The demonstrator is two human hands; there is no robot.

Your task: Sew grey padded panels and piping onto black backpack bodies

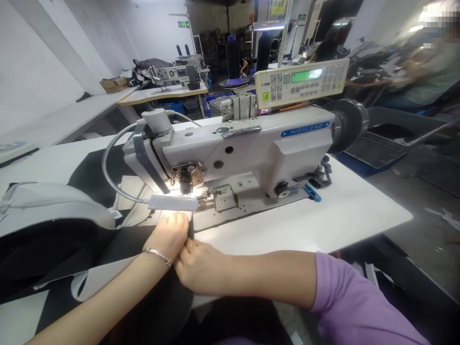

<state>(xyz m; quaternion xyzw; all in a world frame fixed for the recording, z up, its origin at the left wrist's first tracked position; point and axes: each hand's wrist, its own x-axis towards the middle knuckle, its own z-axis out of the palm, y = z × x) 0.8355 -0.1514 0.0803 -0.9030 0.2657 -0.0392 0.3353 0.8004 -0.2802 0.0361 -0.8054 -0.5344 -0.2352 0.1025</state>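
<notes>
Under the lamp of a white sewing machine (223, 139), my left hand (172, 232) is closed on the edge of a dark fabric piece (132, 242), with a bracelet at the wrist. Right beside it, nearer to me, my right hand (199, 266) pinches the same dark edge, a ring on one finger. Both hands touch each other at the front of the needle area. Pale fabric (131, 191) lies left of the needle. A large light and dark sewn piece (61, 206) spreads over the left of the table. The fingertips are partly hidden.
A control panel (302, 82) sits atop the machine, with thread cones (233, 57) behind. Blue snips (312, 192) lie by the machine's base on the white table (345, 206). A grey bin (381, 139) stands at the right. A blurred person (431, 72) is at the far right.
</notes>
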